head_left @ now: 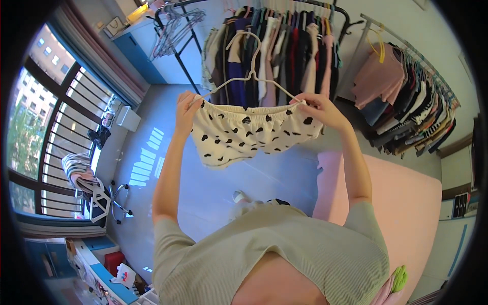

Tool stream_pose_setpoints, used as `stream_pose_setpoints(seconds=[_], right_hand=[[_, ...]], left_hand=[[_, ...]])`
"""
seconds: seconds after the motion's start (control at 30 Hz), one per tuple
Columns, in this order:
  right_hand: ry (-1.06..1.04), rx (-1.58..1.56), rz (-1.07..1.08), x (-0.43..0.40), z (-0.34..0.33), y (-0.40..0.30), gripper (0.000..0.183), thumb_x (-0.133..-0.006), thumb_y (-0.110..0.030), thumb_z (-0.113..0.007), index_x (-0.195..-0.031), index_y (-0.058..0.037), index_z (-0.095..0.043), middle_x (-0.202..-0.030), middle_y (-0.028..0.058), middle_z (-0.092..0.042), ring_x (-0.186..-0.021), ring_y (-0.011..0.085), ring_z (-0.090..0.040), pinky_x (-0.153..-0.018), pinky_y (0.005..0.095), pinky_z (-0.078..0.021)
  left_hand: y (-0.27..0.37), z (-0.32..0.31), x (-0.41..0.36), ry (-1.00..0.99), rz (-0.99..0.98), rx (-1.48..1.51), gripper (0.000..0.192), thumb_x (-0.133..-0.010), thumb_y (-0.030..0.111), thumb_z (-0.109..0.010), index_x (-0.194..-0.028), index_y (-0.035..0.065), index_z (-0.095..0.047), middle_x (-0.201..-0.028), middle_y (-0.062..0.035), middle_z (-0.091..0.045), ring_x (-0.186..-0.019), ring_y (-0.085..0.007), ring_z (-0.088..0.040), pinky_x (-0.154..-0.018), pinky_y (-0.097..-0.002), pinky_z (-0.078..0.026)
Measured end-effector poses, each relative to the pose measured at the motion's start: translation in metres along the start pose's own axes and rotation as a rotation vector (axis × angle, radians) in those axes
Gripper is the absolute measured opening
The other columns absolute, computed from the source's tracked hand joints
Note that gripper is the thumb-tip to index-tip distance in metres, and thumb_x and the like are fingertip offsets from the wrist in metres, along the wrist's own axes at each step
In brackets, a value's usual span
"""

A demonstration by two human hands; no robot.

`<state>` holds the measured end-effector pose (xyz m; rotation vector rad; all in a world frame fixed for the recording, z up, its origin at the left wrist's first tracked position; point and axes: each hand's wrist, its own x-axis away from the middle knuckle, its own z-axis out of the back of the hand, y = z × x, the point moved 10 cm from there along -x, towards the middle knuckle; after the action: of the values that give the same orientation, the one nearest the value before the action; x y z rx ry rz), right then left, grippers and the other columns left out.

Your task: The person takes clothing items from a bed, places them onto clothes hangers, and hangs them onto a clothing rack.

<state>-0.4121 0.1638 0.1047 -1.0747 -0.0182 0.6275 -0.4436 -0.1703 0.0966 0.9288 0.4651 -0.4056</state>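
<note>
White shorts with black spots (244,133) hang by their elastic waistband from a pale clothes hanger (253,72), held out in front of me. My left hand (189,108) grips the waistband at its left end, by the hanger's corner. At the other end, my right hand (318,108) holds the waistband at the hanger's opposite corner. The hanger's hook points up and overlaps the view of the clothes behind it; it appears to hang on nothing.
Ahead stands a black clothes rack (185,68) with many garments and bunched hangers (177,30). A second full rack (404,49) is at the right. A pink-covered bed (396,194) lies at my right, and a wheeled chair base (121,202) stands left, near the window.
</note>
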Motion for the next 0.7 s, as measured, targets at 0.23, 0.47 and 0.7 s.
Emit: stream_pose_setpoints(seconds=[0.23, 0.47, 0.7], right_hand=[[-0.415, -0.527, -0.052, -0.086, -0.123, -0.038, 0.02, -0.078, -0.003, -0.067, -0.098, -0.0019, -0.065, -0.083, -0.0029, -0.06, -0.072, 0.0016, -0.051, -0.062, 0.0166, -0.0392], [-0.14, -0.682, -0.159, -0.187, -0.189, -0.029, 0.03, -0.077, -0.01, -0.069, -0.104, 0.0019, -0.064, -0.086, 0.0026, -0.065, -0.076, 0.0046, -0.058, -0.069, 0.0185, -0.0447], [-0.003, -0.714, -0.16, -0.288, -0.229, 0.003, 0.037, -0.077, -0.01, -0.07, -0.111, 0.0001, -0.061, -0.089, 0.0017, -0.064, -0.077, 0.0048, -0.056, -0.071, 0.0183, -0.0437]], left_hand=[[-0.06, 0.092, -0.035, 0.181, -0.04, 0.119, 0.015, -0.086, 0.013, -0.057, -0.094, 0.0015, -0.059, -0.105, -0.0064, -0.045, -0.1, -0.0216, -0.042, -0.086, -0.031, -0.035], [-0.101, 0.101, -0.058, 0.108, 0.024, 0.064, 0.02, -0.09, 0.009, -0.049, -0.106, 0.0058, -0.06, -0.11, -0.0077, -0.051, -0.104, -0.0188, -0.05, -0.09, -0.0305, -0.04], [-0.117, 0.052, -0.099, -0.079, 0.117, 0.462, 0.025, -0.091, 0.013, -0.05, -0.11, -0.0009, -0.058, -0.106, -0.0073, -0.059, -0.099, -0.0144, -0.053, -0.084, -0.0269, -0.042]])
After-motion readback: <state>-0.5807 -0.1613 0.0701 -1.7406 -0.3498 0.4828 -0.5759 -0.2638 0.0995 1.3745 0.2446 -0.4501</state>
